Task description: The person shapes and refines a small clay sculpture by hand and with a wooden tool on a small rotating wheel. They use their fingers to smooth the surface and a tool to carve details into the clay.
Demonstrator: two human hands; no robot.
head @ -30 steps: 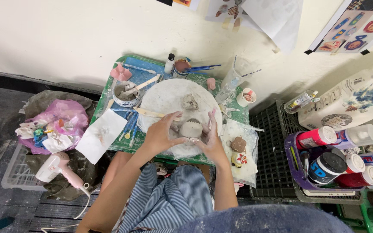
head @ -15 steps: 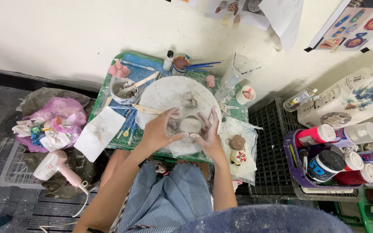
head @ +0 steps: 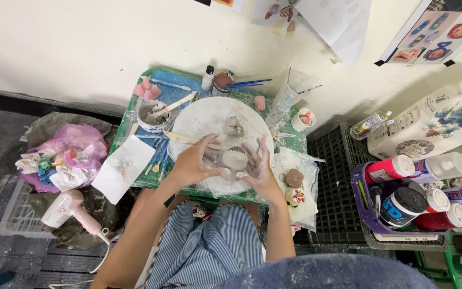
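Observation:
A small grey clay cup with a scalloped rim (head: 235, 160) stands on a round white board (head: 209, 115) on a green table. My left hand (head: 195, 160) cups its left side, fingers spread and touching the clay. On the cup's right side rests my right hand (head: 256, 167), fingers apart and smeared with clay. A second small clay lump (head: 234, 126) sits on the board just beyond the cup. A flat wooden stick (head: 183, 139) lies on the board near my left hand.
A bowl of slip with tools (head: 152, 113), brushes (head: 247, 83) and a plastic cup (head: 285, 96) stand at the table's back. Painted clay figures (head: 295, 187) lie on plastic at right. A crate of paint bottles (head: 423, 187) stands far right; a pink hairdryer (head: 70, 208) lies on the floor at left.
Both hands stay around the clay cup, with only slight shifts of the fingers. The view has shifted a little.

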